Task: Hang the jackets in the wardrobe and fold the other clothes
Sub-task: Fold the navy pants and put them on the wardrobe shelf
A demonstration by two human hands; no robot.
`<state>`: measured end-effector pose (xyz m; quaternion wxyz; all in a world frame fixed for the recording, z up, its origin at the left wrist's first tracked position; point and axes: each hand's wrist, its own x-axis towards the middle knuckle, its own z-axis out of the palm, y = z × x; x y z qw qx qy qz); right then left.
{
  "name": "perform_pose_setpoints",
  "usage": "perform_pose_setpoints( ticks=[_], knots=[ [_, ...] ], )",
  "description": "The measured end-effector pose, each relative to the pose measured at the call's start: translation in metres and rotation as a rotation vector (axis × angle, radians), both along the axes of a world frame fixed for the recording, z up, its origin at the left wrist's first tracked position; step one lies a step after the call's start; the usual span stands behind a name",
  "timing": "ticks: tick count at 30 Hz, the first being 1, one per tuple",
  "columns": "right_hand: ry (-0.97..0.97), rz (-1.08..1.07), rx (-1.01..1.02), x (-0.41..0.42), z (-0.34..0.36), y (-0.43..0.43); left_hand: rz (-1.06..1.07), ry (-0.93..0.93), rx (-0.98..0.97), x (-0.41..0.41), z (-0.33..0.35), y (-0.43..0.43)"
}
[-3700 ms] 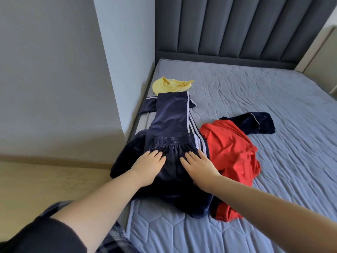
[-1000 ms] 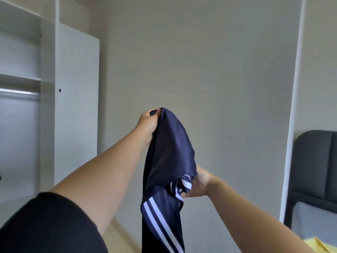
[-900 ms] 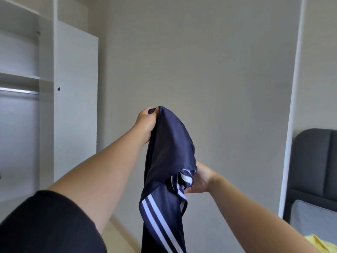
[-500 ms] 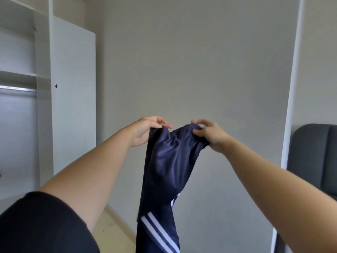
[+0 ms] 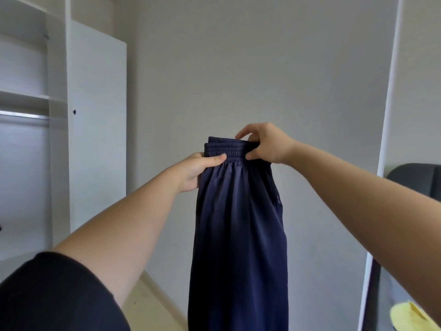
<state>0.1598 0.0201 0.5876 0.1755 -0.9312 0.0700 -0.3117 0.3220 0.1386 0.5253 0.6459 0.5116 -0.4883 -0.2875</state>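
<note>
Navy track pants hang straight down in front of me, held up in the air by their elastic waistband. My left hand grips the waistband's left end, thumb across the front. My right hand pinches the waistband's right end between thumb and fingers. The pant legs run out of view at the bottom. The open white wardrobe stands at the left with a bare metal hanging rail under a shelf.
A plain grey wall fills the middle. At the right edge I see the dark padded headboard and a yellow garment on the bed corner. Light wood floor shows at the bottom.
The pants were lifted off the bed and I turned towards the wall. My right hand came up from the striped leg to the waistband, and both hands spread it flat.
</note>
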Motion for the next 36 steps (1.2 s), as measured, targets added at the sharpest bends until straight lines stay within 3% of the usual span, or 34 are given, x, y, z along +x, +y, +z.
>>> perform_pose_setpoints(
  ticks=[2,4,7,10,13,16,21,24,30,36],
  knots=[
    [-0.135,-0.062,0.128,0.005,-0.006,-0.008,0.140,-0.013,-0.050,-0.009,0.004,-0.007],
    [-0.229,-0.072,0.477,0.006,-0.014,-0.017,0.244,0.046,-0.120,-0.019,0.007,-0.015],
    [0.010,0.024,0.960,0.003,-0.029,-0.028,0.338,0.075,-0.150,-0.027,0.007,-0.020],
    [-0.010,0.114,1.094,0.003,-0.036,-0.036,0.361,0.016,-0.101,-0.026,0.005,-0.021],
    [-0.255,0.139,1.044,0.006,-0.033,-0.033,0.458,-0.191,-0.141,-0.025,0.010,-0.021],
    [-0.353,0.142,0.870,0.009,-0.031,-0.031,0.533,-0.497,-0.233,-0.023,0.028,-0.014],
    [-0.492,0.073,0.624,0.004,-0.033,-0.036,0.500,-0.889,-0.126,-0.023,0.043,-0.003],
    [-0.469,0.170,0.611,0.000,-0.035,-0.040,0.475,-0.910,-0.076,-0.023,0.045,0.001],
    [-0.472,0.153,0.633,-0.002,-0.036,-0.043,0.257,-0.611,0.051,-0.024,0.033,0.002],
    [-0.347,0.168,0.656,-0.006,-0.030,-0.043,0.363,-0.808,0.103,-0.020,0.027,0.004]
  ],
)
